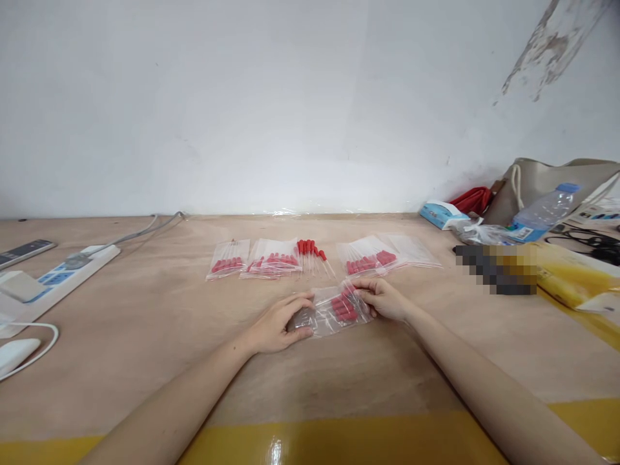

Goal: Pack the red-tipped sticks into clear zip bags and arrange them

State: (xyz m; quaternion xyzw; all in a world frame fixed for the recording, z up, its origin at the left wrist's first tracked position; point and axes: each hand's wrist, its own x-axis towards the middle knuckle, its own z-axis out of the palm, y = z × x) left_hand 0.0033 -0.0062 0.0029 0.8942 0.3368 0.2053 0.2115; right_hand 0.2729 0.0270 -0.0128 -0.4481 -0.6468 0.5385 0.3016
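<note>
A clear zip bag (325, 315) lies on the table in front of me, with several red-bulbed droppers (345, 307) inside. My left hand (277, 325) is curved around the bag's left end, fingertips at its upper corner and thumb at its lower one. At the right end, my right hand (382, 299) pinches the bag's edge between thumb and fingers. Just behind is a row of loose droppers (306, 248) with red bulbs and thin clear stems. Filled bags (227, 258) lie to their left, and another filled bag (365, 256) to their right.
Flat clear bags (411, 250) lie at the right of the row. A power strip (62, 284) with plugs and cables is at left. A tissue pack (442, 214), plastic bottle (547, 210) and yellow package (571, 274) crowd the right side. The wall stands behind.
</note>
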